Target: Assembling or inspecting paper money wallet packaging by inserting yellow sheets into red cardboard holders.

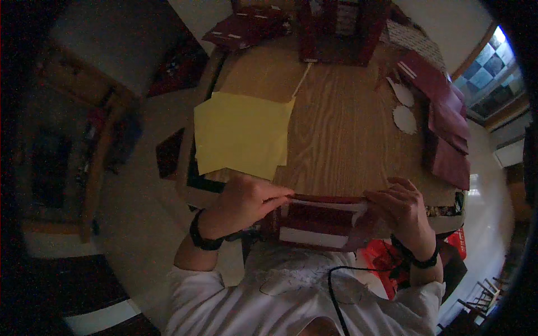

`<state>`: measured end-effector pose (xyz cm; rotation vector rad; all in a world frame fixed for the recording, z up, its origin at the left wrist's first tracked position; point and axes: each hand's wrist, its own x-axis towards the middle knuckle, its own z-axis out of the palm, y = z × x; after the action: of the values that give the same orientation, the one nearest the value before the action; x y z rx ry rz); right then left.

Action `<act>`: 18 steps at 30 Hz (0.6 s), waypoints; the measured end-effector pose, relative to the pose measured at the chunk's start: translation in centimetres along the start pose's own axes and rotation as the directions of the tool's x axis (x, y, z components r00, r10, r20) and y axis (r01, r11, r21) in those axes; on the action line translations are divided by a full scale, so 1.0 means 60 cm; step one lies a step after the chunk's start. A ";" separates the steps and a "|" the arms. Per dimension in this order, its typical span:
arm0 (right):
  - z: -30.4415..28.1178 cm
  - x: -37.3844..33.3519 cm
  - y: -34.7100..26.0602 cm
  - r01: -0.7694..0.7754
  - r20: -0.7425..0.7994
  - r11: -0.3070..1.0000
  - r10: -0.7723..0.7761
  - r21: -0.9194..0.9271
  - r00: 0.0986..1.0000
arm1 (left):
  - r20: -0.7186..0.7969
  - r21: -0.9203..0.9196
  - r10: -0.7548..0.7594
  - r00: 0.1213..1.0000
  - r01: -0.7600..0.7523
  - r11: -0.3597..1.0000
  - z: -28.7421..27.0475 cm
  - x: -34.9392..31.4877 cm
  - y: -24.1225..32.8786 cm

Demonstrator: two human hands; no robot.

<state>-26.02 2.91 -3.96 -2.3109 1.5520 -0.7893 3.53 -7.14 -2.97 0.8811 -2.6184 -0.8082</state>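
As 2 hands (246, 199) (400, 207) pinch maroon sheet (319, 218), yellow paper (244, 134)

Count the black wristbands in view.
2. One band is on the wrist of the left hand, the other band on the right hand; both hands hold the maroon piece.

I saw a pale shirt (269, 313) with short sleeves (193, 294), two black wristbands (203, 237) and a curving black cable (337, 309).
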 end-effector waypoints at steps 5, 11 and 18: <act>0.002 0.003 0.001 0.045 0.014 0.999 -0.044 -0.013 0.999 | -0.021 0.046 -0.010 1.000 0.011 0.999 0.011 0.016 0.021; 0.025 0.018 -0.009 0.039 0.037 0.998 -0.037 -0.040 0.999 | -0.002 0.101 0.019 1.000 -0.018 0.995 0.038 0.033 0.037; 0.009 0.027 -0.025 0.123 0.149 0.989 -0.109 -0.084 0.983 | -0.034 0.053 0.132 0.991 -0.130 0.990 0.042 0.042 0.039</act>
<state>-24.07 2.01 -3.19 -2.4834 1.4314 -0.5719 -0.58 -6.08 -3.51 0.7204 -2.6423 -0.6878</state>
